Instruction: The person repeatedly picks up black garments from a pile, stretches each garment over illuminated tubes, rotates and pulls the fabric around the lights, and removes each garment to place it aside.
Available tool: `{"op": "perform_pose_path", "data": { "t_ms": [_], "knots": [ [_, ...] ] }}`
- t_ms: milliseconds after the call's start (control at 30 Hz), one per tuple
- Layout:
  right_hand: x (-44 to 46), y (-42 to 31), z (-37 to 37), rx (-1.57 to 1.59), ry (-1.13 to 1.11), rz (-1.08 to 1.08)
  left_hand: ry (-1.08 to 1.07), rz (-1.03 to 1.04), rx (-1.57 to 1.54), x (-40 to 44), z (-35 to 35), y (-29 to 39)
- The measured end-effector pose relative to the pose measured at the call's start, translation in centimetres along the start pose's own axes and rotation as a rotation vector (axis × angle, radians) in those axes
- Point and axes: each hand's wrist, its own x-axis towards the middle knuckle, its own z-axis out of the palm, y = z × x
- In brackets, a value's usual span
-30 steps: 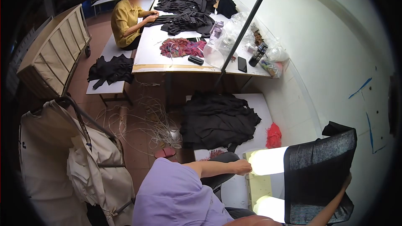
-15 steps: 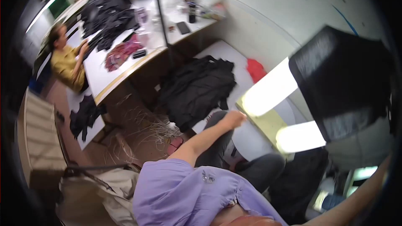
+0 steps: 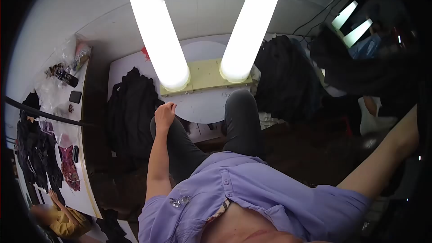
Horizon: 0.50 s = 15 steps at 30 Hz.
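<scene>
My left hand is closed with curled fingers above my left knee, beside a pile of black garments. Whatever the fingers may hold is hidden. My right arm stretches far out to the right, and my right hand runs into the dark rim of the view, its fingers hidden. Above it a black cloth spreads across the right side; whether the hand grips it cannot be seen. In front of my knees stands a pale yellow lamp base with two bright tubes.
The lamp stands on a white table, with more black cloth to its right. At left, a long table carries dark garments, a red patterned cloth and plastic bags. A person in yellow sits there. Another lit lamp glows far right.
My view has swung to the right, so the lamp now stands straight ahead. The black cloth has moved from beside the tubes to the far right. My left hand stays closed near my knee.
</scene>
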Motion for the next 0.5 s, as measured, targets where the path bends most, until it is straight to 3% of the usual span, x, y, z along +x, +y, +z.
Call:
{"op": "perform_pose_path", "data": {
  "t_ms": [100, 167, 300, 367, 400, 433, 467, 500],
  "knots": [
    [-1.8, 3.0, -7.7, 0.049, 0.002, 0.196, -0.009, 0.011, 0.027, -0.3, -0.3, 0.3],
    [-4.3, 7.4, -13.4, 0.195, 0.005, 0.565, -0.003, 0.032, 0.054, -0.7, -0.3, 0.2],
    [-12.5, 15.8, -15.8, -0.222, 0.311, 0.49, 0.019, 0.092, 0.114, -1.9, -0.7, 0.9],
    [-16.2, 17.5, -11.9, -0.194, 0.304, 0.517, 0.026, 0.13, 0.139, -2.3, -0.7, 1.3],
    [-17.5, 20.6, -12.2, -0.122, 0.261, 0.545, 0.03, 0.158, 0.148, -2.4, -0.4, 1.3],
    [-18.3, 25.0, -13.0, -0.1, 0.326, 0.707, 0.034, 0.187, 0.157, -2.5, -0.2, 1.3],
    [-19.9, 27.0, -10.7, -0.096, 0.359, 0.699, 0.009, 0.169, 0.173, -2.4, -0.1, 1.6],
    [-21.1, 29.6, -9.6, -0.055, 0.225, 0.719, 0.014, 0.178, 0.18, -2.3, 0.1, 1.8]
  ]
}}
